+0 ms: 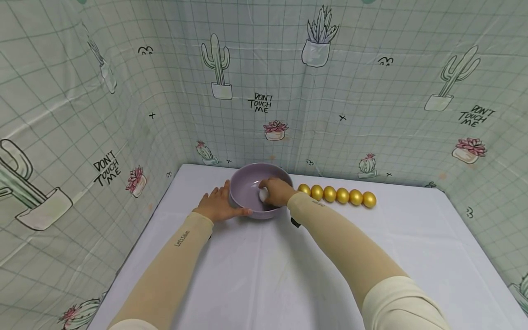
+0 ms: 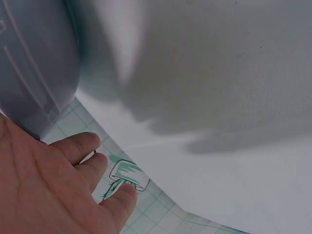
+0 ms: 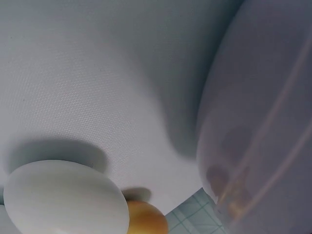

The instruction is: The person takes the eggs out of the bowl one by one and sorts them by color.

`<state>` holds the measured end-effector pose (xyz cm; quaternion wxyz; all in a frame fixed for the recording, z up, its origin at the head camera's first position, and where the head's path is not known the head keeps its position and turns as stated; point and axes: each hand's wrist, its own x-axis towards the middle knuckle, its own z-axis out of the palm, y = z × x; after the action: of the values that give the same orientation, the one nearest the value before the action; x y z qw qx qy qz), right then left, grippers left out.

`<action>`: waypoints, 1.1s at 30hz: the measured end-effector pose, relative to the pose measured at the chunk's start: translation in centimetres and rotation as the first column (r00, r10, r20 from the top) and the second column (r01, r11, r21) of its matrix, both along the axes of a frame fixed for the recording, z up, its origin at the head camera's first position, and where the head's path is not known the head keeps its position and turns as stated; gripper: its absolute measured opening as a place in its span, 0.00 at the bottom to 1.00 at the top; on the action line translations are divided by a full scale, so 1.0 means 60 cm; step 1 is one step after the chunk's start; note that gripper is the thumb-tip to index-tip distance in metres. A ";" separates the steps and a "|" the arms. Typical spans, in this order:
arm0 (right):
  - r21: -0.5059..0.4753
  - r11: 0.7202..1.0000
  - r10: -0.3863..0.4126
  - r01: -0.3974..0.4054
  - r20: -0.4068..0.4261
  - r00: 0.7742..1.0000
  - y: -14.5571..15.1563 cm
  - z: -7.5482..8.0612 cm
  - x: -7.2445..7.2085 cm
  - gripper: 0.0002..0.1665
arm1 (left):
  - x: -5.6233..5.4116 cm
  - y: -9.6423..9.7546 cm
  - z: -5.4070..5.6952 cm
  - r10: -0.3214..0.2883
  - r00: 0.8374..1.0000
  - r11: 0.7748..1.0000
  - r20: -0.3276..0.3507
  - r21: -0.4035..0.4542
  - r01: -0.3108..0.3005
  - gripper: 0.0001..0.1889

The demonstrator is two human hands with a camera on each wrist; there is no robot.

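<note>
A purple bowl (image 1: 244, 187) stands near the back edge of the white table. Down inside it, my right hand (image 1: 277, 191) pinches a white egg (image 1: 263, 195). My left hand (image 1: 218, 204) rests against the bowl's left side, fingers spread and the thumb along the near rim. In the left wrist view the left fingers (image 2: 80, 146) extend loosely past the bowl's wall (image 2: 39, 63). The right wrist view shows the outside of the bowl (image 3: 258, 107) but not the right hand. There, another white egg (image 3: 68, 197) lies on the table beside a golden egg (image 3: 146, 218).
Several golden eggs (image 1: 342, 195) stand in a row right of the bowl, partly behind the right forearm. A cloth with cactus drawings (image 1: 264, 68) hangs around the back and sides of the table (image 1: 255, 275).
</note>
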<state>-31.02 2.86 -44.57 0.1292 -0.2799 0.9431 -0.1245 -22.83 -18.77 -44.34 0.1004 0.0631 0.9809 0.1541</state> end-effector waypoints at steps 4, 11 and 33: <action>0.003 1.000 -0.003 0.003 -0.002 1.000 0.000 0.000 0.000 0.30 | -0.001 0.001 0.000 0.000 1.000 1.000 0.005 -0.009 0.000 0.72; -0.012 1.000 -0.003 0.003 -0.018 1.000 -0.001 0.002 0.001 0.30 | -0.002 0.001 -0.002 -0.003 1.000 1.000 -0.006 -0.014 0.003 0.72; -0.203 0.977 0.051 -0.068 -0.091 0.995 0.084 0.078 0.022 0.33 | -0.001 0.000 0.001 -0.003 1.000 1.000 0.022 -0.006 0.004 0.73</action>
<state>-29.68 7.89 -39.90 0.0629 -0.3249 0.9211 -0.2052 -22.90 -18.80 -44.27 0.1118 0.0628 0.9801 0.1515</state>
